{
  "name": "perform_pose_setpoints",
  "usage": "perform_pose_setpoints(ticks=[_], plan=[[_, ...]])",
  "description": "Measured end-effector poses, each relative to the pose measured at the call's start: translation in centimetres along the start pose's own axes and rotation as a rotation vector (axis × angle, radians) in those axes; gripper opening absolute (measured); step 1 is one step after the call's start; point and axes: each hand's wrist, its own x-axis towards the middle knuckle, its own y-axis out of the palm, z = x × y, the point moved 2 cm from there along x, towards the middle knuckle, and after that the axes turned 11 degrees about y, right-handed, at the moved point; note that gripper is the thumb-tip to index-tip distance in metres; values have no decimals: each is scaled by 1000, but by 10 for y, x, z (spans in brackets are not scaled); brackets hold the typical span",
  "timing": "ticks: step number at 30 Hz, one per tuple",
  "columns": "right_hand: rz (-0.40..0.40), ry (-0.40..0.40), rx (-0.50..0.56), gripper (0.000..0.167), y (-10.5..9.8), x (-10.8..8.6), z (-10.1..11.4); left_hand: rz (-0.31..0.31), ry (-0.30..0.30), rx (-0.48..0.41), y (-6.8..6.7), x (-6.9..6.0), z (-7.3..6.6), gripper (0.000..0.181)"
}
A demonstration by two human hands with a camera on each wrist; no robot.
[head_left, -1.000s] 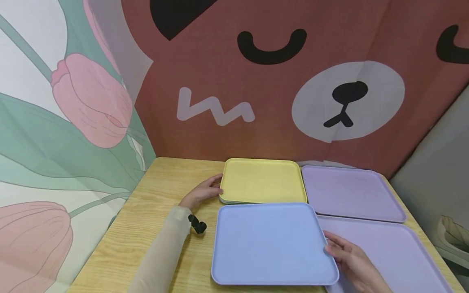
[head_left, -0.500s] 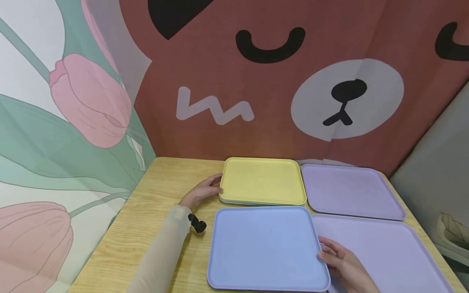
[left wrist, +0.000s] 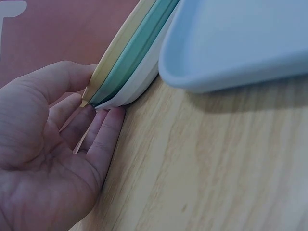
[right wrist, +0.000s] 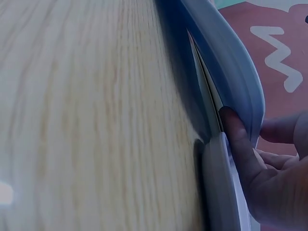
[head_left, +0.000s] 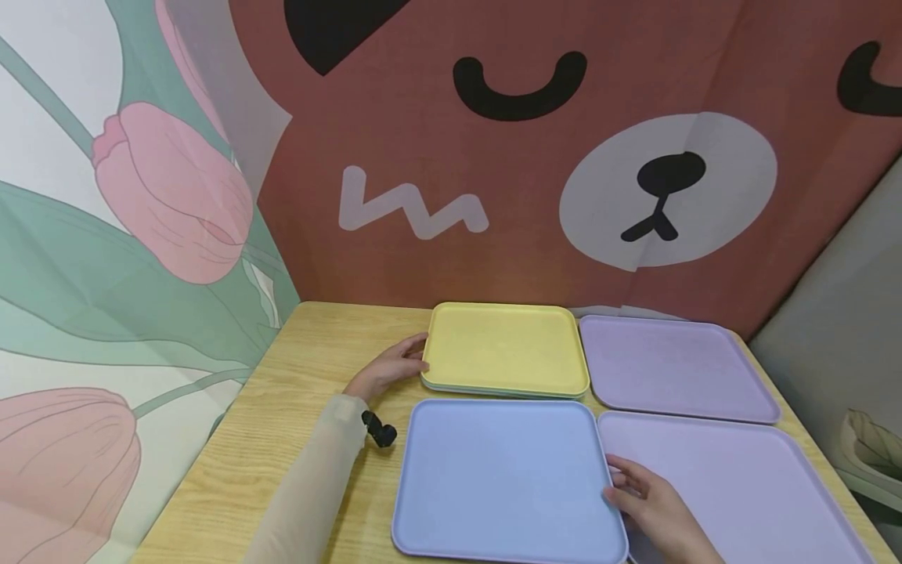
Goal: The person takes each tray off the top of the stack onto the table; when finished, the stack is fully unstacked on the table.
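In the head view my right hand (head_left: 655, 505) pinches the right edge of a blue tray (head_left: 507, 478) at the front middle of the table. The right wrist view shows my right hand's thumb and fingers on opposite sides of the blue tray's rim (right wrist: 248, 82). My left hand (head_left: 387, 368) touches the left edge of a stack topped by a yellow tray (head_left: 507, 348). Beneath it, the left wrist view shows a green tray (left wrist: 127, 57) and a white tray (left wrist: 139, 84), with my left fingertips (left wrist: 118, 115) against their edges. Whether the blue tray lies fully flat, I cannot tell.
A purple tray (head_left: 676, 368) lies at the back right, beside the yellow one. In front of it is a lighter purple tray (head_left: 740, 478), partly behind my right hand. Wood tabletop (head_left: 232, 462) shows on the left. A bear-print backdrop (head_left: 409, 266) stands behind the table.
My right hand and the blue tray have shifted left and toward me, so a strip of table shows between it and the yellow stack. My left hand has stayed at the stack.
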Motion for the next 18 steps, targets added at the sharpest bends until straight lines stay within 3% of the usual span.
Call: perform_pose_setpoints(ticks=[7, 18], plan=[[-25, -1, -44, 64, -1, -1, 1, 24, 15, -8, 0, -1, 0, 78], [16, 0, -32, 61, -8, -5, 4, 36, 32, -27, -2, 1, 3, 78]])
